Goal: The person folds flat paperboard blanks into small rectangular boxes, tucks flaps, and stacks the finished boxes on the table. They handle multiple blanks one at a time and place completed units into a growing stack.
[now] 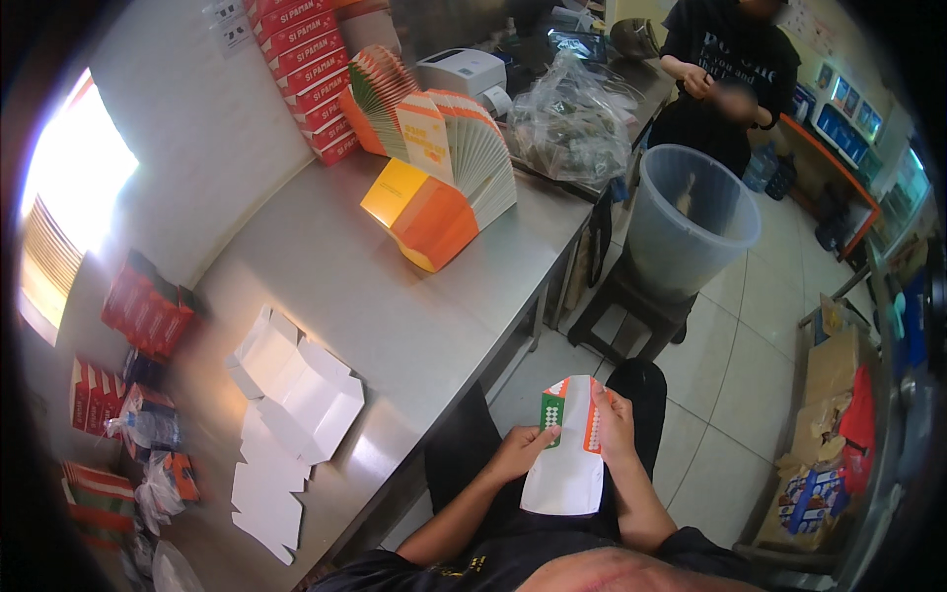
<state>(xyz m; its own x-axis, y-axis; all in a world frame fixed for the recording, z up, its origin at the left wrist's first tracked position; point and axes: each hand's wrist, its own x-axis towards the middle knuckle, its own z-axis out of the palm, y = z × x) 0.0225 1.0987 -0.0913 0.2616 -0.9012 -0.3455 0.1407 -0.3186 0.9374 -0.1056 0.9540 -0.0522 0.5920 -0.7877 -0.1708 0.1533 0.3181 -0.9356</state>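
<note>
Over my lap I hold a partly folded paper carton (564,483), its white inside facing up. Green and orange printed side flaps with white shapes are folded inward. My left hand (525,452) closes on the green edge, thumb on top. On the orange edge, my right hand (614,426) grips with its thumb along the flap; its other fingers are mostly hidden behind the card. To the left, white unfolded carton blanks (308,400) lie spread on the steel table (434,331).
A fanned stack of orange and white cartons (469,148) stands at the table's far end, before piled red boxes (308,84) and a white printer (462,74). Packets (148,306) line the left wall. A clear tub (695,222) sits on a dark stool (631,316); another person (730,69) stands behind it.
</note>
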